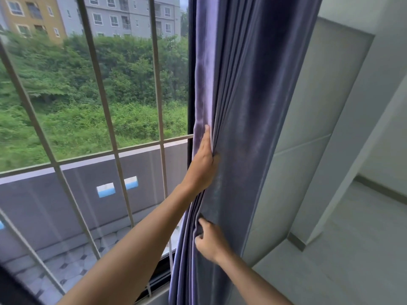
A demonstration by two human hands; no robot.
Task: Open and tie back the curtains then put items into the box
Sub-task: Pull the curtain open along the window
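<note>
Head view: purple curtain [248, 106] gathered into tight pleats at the right side of the barred window [99, 95], bunched that way, by the look of it, to make a compact bundle for a tie-back. Left hand [203, 166] laid long against the leading edge at 9 o'clock of the bundle, fingers [207, 135] nearly straight and pointing to 12 o'clock, pressing the folds rather than clutching. Right hand [209, 241] below, at 6 o'clock from the left, fingers curled and dug into 1 pleat, fabric seemingly pinched. No tie-back or box visible. Wall [319, 128] at 3 o'clock.
</note>
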